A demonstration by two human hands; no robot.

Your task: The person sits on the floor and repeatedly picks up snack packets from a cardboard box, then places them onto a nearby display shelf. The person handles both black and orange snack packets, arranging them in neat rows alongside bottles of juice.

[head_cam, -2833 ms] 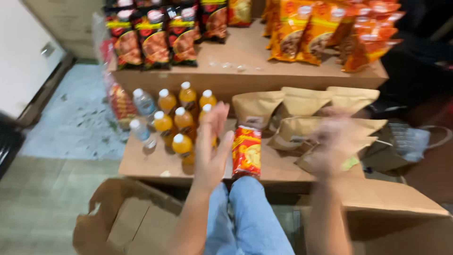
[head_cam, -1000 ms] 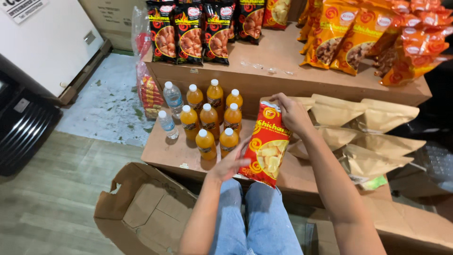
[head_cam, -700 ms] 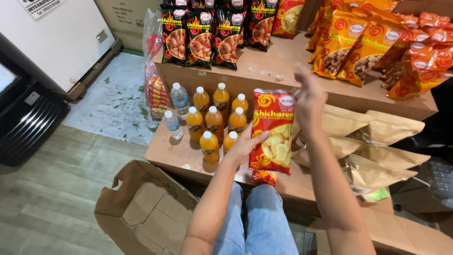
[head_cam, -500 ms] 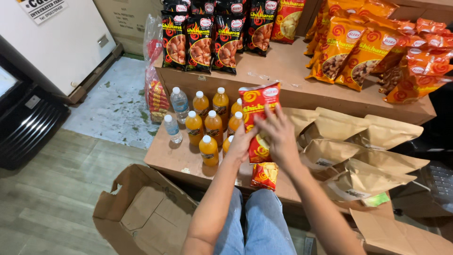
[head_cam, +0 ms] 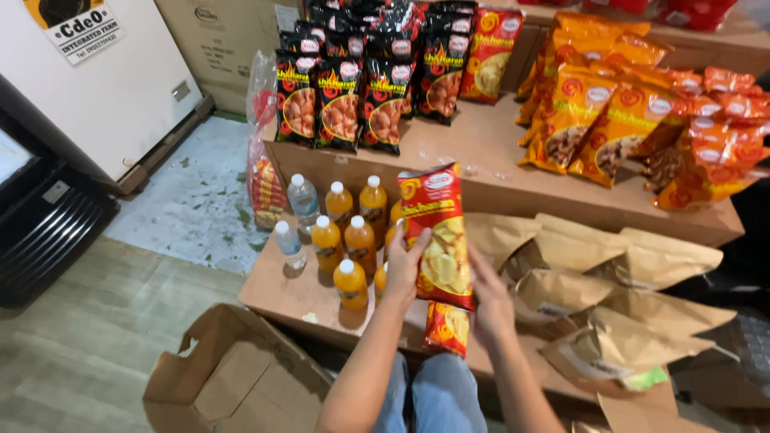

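1. Holding a red snack bag [head_cam: 437, 236] upright between both hands, we keep it in the air over the front part of the lower brown surface [head_cam: 277, 290].
2. Our left hand [head_cam: 405, 269] has its fingers clenched on the bag's left edge, thumb on the front.
3. Our right hand [head_cam: 491, 301] is behind the bag's lower right edge; its fingers seem to grasp the bag, though the bag hides most of them.
4. A smaller red packet [head_cam: 447, 327] lies on the surface just below the held bag, close to the front edge.
5. Open room is narrow: orange drink bottles [head_cam: 345, 240] stand just left of the bag, and brown paper pouches [head_cam: 634, 297] crowd the right.
6. Two clear water bottles [head_cam: 297, 216] stand at the left of the orange ones, with bare surface in front of them.
7. A raised shelf [head_cam: 481, 152] behind carries black snack bags [head_cam: 345, 92] at the left and orange snack bags [head_cam: 634, 120] at the right, with a bare stretch between.
8. An open cardboard box [head_cam: 233, 377] sits on the wood floor at lower left; we see nothing in it.
9. Beyond it are a patch of pale worn floor [head_cam: 188, 196] and a white cabinet [head_cam: 104, 80].
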